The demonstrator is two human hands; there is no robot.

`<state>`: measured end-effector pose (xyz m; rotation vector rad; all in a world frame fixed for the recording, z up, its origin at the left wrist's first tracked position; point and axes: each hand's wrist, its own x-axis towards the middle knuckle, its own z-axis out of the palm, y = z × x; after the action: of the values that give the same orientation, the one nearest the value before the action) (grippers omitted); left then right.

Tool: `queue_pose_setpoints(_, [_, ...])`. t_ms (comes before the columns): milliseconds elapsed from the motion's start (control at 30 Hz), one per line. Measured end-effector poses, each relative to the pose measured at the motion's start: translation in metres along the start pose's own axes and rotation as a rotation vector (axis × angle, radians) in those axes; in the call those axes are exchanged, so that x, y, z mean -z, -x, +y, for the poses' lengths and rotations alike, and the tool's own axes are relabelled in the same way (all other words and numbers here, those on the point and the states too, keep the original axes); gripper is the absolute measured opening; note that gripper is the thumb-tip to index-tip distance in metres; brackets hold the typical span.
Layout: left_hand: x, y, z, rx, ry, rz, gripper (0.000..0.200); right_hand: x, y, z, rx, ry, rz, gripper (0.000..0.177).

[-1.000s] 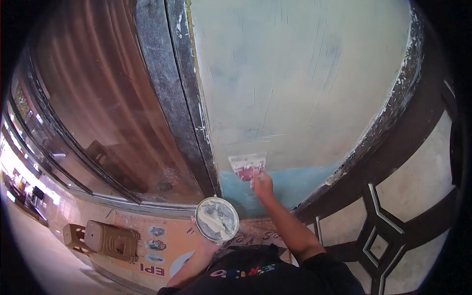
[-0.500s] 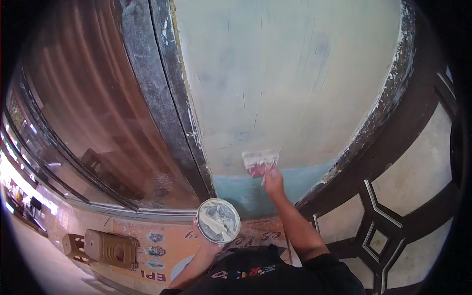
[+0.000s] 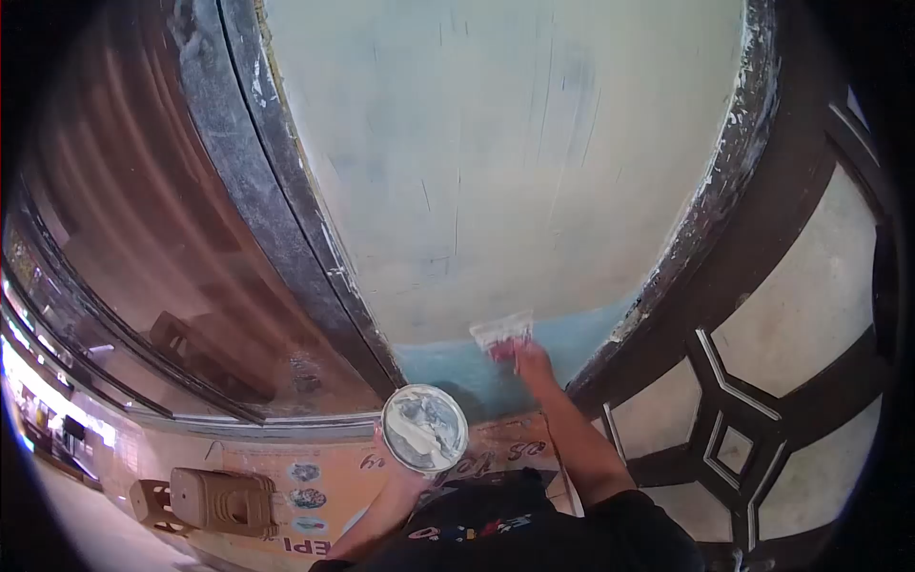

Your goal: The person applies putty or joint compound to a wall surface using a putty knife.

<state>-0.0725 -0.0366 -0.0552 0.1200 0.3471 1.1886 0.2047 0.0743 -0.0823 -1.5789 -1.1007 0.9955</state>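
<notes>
My right hand is closed on the handle of a wide putty knife, its pale-coated blade at the wall. The blade sits near the line where the cream putty coat meets the bare blue band below. In my left hand I hold a round tub of putty from its left and underside. Whitish putty lies smeared over the grey inside of the tub. Most of my left fingers are hidden beneath it.
A dark, paint-flecked frame and window with a brown curtain stand on the left. On the right is a dark panelled door. Stacked brown plastic stools stand by an orange printed banner on the floor.
The putty knife has moved slightly down the wall with my right hand, and its blade has tilted a little. The view has shifted, while the tub stays in my left hand.
</notes>
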Motion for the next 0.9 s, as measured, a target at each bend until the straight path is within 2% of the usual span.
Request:
queue_pose_setpoints(67, [0.005, -0.006, 0.001, -0.026, -0.038, -0.024, 0.086, 0.004, 0.023, 0.088, -0.018, -0.022, -0.067, 0.029])
queue_pose_setpoints(100, [0.008, -0.005, -0.001, -0.046, -0.065, -0.026, 0.087, 0.005, 0.025, 0.082, -0.017, -0.020, -0.071, 0.029])
queue_pose_setpoints(167, [0.005, -0.005, -0.006, -0.043, -0.053, 0.025, 0.085, 0.005, 0.033, 0.062, 0.008, -0.297, -0.060, 0.028])
queue_pose_setpoints(200, [0.000, -0.005, -0.009, -0.034, -0.019, 0.037, 0.083, 0.007, 0.022, 0.058, 0.001, -0.298, -0.064, 0.028])
queue_pose_setpoints(267, [-0.008, -0.005, -0.018, -0.008, 0.011, 0.060, 0.081, 0.011, -0.011, 0.046, 0.399, -0.053, 0.034, 0.030])
queue_pose_setpoints(300, [-0.012, -0.007, -0.024, -0.009, 0.009, 0.063, 0.081, 0.011, -0.020, 0.031, 0.396, -0.056, 0.032, 0.030])
queue_pose_setpoints(367, [-0.017, -0.009, -0.036, -0.023, -0.066, 0.110, 0.083, 0.007, -0.030, 0.005, 0.221, 0.106, 0.106, 0.032])
queue_pose_setpoints(433, [-0.017, -0.008, -0.045, -0.014, -0.068, 0.145, 0.083, 0.001, -0.030, 0.038, 0.163, 0.144, 0.106, 0.034])
queue_pose_setpoints(500, [-0.017, -0.010, -0.052, -0.027, -0.046, 0.093, 0.083, -0.011, -0.009, 0.100, 0.197, 0.256, 0.237, 0.034])
queue_pose_setpoints(567, [-0.016, -0.009, -0.059, -0.055, -0.052, 0.106, 0.083, 0.003, 0.018, 0.119, 0.123, 0.253, 0.132, 0.033])
queue_pose_setpoints(600, [-0.017, -0.009, -0.061, -0.078, -0.061, 0.115, 0.083, 0.006, 0.018, 0.118, 0.126, 0.251, 0.124, 0.033])
queue_pose_setpoints(667, [-0.025, -0.006, -0.066, -0.097, -0.109, 0.128, 0.084, 0.018, 0.029, 0.104, 0.120, -0.049, -0.087, 0.037])
queue_pose_setpoints(700, [-0.028, -0.004, -0.070, -0.098, -0.107, 0.138, 0.084, 0.024, 0.030, 0.090, 0.112, -0.048, -0.094, 0.037])
queue_pose_setpoints(767, [-0.033, -0.004, -0.079, -0.051, -0.045, 0.156, 0.084, 0.029, 0.014, 0.033, 0.305, 0.231, -0.077, 0.031])
queue_pose_setpoints(800, [-0.031, -0.006, -0.083, -0.042, -0.037, 0.146, 0.083, 0.027, 0.000, 0.022, 0.304, 0.232, -0.082, 0.031])
queue_pose_setpoints(867, [-0.041, -0.010, -0.094, -0.064, -0.081, 0.174, 0.083, 0.024, -0.021, 0.013, 0.296, 0.251, 0.058, 0.032])
queue_pose_setpoints(900, [-0.044, -0.012, -0.098, -0.081, -0.129, 0.198, 0.083, 0.025, -0.022, 0.025, 0.294, 0.249, 0.057, 0.032])
